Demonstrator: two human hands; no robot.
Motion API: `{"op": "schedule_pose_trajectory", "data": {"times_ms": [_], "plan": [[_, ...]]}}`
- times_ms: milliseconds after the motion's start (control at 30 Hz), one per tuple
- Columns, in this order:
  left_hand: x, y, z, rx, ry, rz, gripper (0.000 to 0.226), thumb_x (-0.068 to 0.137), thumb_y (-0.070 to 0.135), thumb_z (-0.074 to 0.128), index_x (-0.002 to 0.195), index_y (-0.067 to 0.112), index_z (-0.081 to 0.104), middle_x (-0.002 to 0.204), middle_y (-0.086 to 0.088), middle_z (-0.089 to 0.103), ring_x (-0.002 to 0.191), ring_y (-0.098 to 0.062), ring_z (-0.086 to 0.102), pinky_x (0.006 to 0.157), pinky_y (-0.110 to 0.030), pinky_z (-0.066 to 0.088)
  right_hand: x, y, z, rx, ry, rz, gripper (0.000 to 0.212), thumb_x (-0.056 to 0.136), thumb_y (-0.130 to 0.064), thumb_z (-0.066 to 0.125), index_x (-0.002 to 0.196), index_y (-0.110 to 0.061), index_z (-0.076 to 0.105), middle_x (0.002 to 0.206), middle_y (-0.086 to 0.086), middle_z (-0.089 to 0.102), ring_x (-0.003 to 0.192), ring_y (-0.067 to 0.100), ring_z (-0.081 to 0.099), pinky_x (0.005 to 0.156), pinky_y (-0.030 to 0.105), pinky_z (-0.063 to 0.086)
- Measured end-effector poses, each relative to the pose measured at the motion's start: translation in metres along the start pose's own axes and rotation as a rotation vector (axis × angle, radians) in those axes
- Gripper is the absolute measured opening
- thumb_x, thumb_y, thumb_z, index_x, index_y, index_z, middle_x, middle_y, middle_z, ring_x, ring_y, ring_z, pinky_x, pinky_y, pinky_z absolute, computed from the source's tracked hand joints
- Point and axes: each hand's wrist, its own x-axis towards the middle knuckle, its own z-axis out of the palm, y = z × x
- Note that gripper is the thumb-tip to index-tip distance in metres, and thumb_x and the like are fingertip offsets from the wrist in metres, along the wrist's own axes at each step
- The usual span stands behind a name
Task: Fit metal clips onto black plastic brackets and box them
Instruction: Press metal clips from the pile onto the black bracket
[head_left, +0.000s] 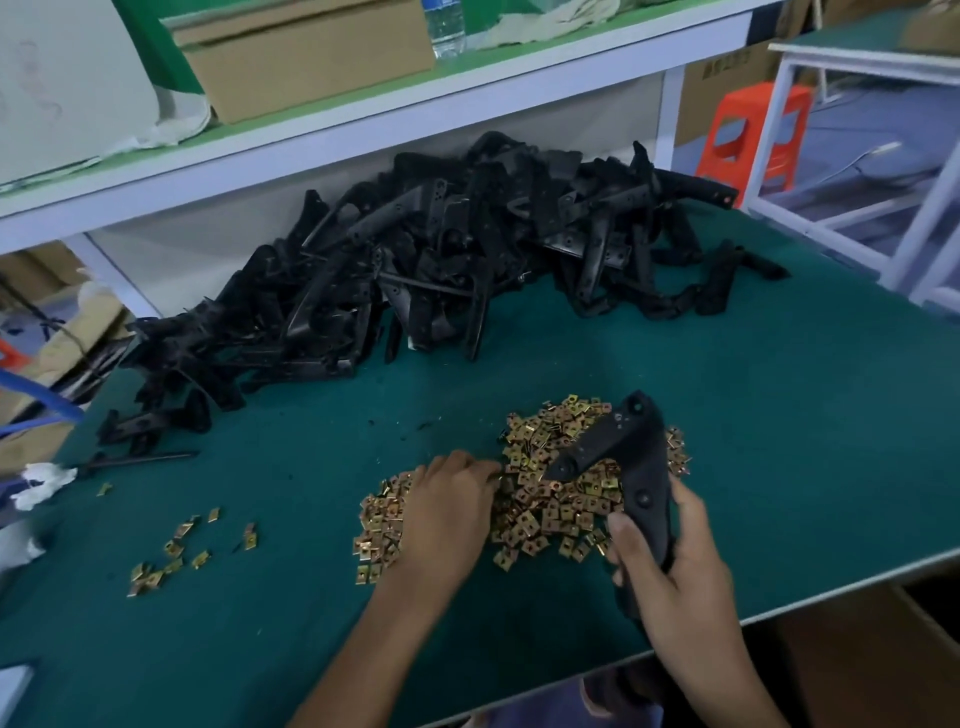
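Observation:
A heap of small gold-coloured metal clips (550, 499) lies on the green table mat (753, 426) near the front. My left hand (449, 512) rests palm down on the left part of that heap, fingertips curled into the clips; whether it holds one is hidden. My right hand (675, 566) grips a black V-shaped plastic bracket (631, 457) by its lower arm, above the heap's right side. A big pile of black brackets (415, 280) covers the back of the table.
A few loose clips (171, 556) lie scattered at the front left. A single bracket (140, 460) and white rags (36, 483) sit by the left edge. A shelf above holds a cardboard box (306, 57) and a bottle (444, 26). An orange stool (753, 135) stands at the right.

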Motion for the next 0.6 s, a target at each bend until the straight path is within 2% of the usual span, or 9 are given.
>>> {"op": "schedule_pose_trajectory", "data": {"times_ms": [100, 200, 267, 333, 367, 467, 533, 600], "plan": [[0.003, -0.006, 0.001, -0.034, -0.001, -0.03, 0.023, 0.106, 0.026, 0.048, 0.113, 0.02, 0.069, 0.107, -0.002, 0.068, 0.099, -0.023, 0.059, 0.09, -0.034, 0.044, -0.001, -0.001, -0.001, -0.024, -0.027, -0.034, 0.044, 0.087, -0.063, 0.057, 0.123, -0.074, 0.034, 0.086, -0.015, 0.074, 0.073, 0.004, 0.07, 0.063, 0.021, 0.054], [0.001, -0.006, -0.008, -0.347, -0.008, -0.181, 0.018, 0.107, 0.028, 0.045, 0.107, 0.021, 0.062, 0.1, 0.004, 0.069, 0.091, -0.015, 0.064, 0.074, -0.027, 0.046, -0.001, -0.005, 0.001, -0.06, -0.1, -0.062, 0.048, 0.09, -0.063, 0.053, 0.125, -0.082, 0.025, 0.093, -0.019, 0.074, 0.08, 0.001, 0.07, 0.067, 0.024, 0.053], [-0.003, 0.0, -0.018, -0.558, -0.021, -0.247, 0.019, 0.107, 0.032, 0.043, 0.117, 0.03, 0.059, 0.107, 0.015, 0.068, 0.098, -0.002, 0.064, 0.078, -0.018, 0.045, -0.001, -0.005, 0.002, -0.08, -0.132, -0.066, 0.055, 0.091, -0.063, 0.049, 0.131, -0.082, 0.018, 0.096, -0.022, 0.074, 0.084, -0.001, 0.069, 0.066, 0.018, 0.049], [-0.007, 0.007, -0.028, -0.66, -0.006, -0.199, 0.026, 0.108, 0.03, 0.042, 0.125, 0.033, 0.061, 0.114, 0.021, 0.066, 0.106, 0.004, 0.06, 0.088, -0.019, 0.046, 0.0, -0.005, 0.003, -0.117, -0.153, -0.086, 0.059, 0.092, -0.063, 0.046, 0.133, -0.083, 0.009, 0.095, -0.022, 0.074, 0.083, -0.001, 0.068, 0.066, 0.016, 0.045], [-0.009, 0.011, -0.034, -0.719, 0.003, -0.181, 0.026, 0.107, 0.028, 0.044, 0.123, 0.034, 0.065, 0.111, 0.022, 0.067, 0.104, 0.005, 0.06, 0.089, -0.021, 0.048, 0.0, -0.006, 0.003, -0.132, -0.155, -0.095, 0.06, 0.093, -0.062, 0.045, 0.134, -0.082, 0.007, 0.093, -0.021, 0.074, 0.082, 0.001, 0.068, 0.066, 0.016, 0.044], [-0.014, 0.024, -0.045, -0.99, 0.021, -0.23, 0.023, 0.103, 0.017, 0.055, 0.106, 0.033, 0.071, 0.092, 0.012, 0.072, 0.082, -0.001, 0.065, 0.074, -0.022, 0.055, 0.001, -0.004, 0.003, -0.134, -0.157, -0.106, 0.063, 0.095, -0.058, 0.047, 0.144, -0.073, 0.011, 0.089, -0.014, 0.074, 0.077, 0.006, 0.067, 0.065, 0.021, 0.043], [-0.018, 0.032, -0.049, -1.162, 0.009, -0.279, 0.018, 0.101, 0.014, 0.059, 0.103, 0.027, 0.072, 0.094, 0.0, 0.075, 0.08, -0.008, 0.067, 0.071, -0.021, 0.055, 0.002, -0.001, 0.002, -0.149, -0.156, -0.12, 0.062, 0.096, -0.055, 0.048, 0.148, -0.066, 0.016, 0.086, -0.011, 0.074, 0.074, 0.008, 0.067, 0.063, 0.022, 0.044], [-0.02, 0.035, -0.049, -1.223, 0.013, -0.3, 0.014, 0.1, 0.014, 0.061, 0.103, 0.022, 0.072, 0.096, -0.004, 0.075, 0.082, -0.008, 0.069, 0.073, -0.02, 0.055, 0.002, -0.001, 0.002, -0.154, -0.143, -0.144, 0.06, 0.097, -0.053, 0.049, 0.147, -0.066, 0.019, 0.082, -0.009, 0.073, 0.069, 0.009, 0.066, 0.059, 0.019, 0.043]]}}
